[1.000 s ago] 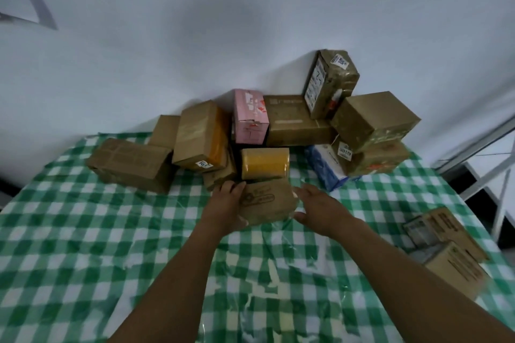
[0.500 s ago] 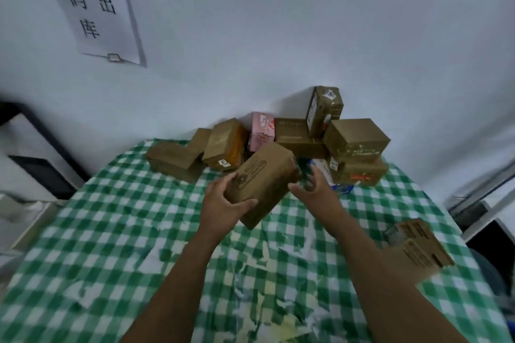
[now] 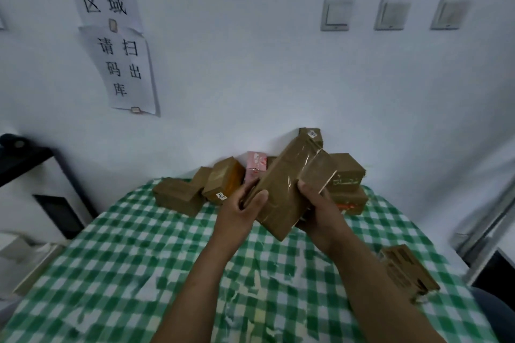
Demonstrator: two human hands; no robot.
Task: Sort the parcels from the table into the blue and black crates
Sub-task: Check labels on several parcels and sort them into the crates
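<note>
I hold a brown taped cardboard parcel tilted in the air above the table, between both hands. My left hand grips its lower left edge and my right hand grips its right side from below. Behind it, a pile of parcels leans against the wall, among them a pink box and several brown boxes. No blue or black crate is in view.
The table wears a green-and-white checked cloth under clear plastic. Two brown parcels lie at its right edge. Paper signs and three wall switches hang on the white wall. A dark cabinet stands left.
Both hands took the brown parcel from the table in front of the pile, lifted it and turned it upright at a slant. The camera tilted up, showing more wall.
</note>
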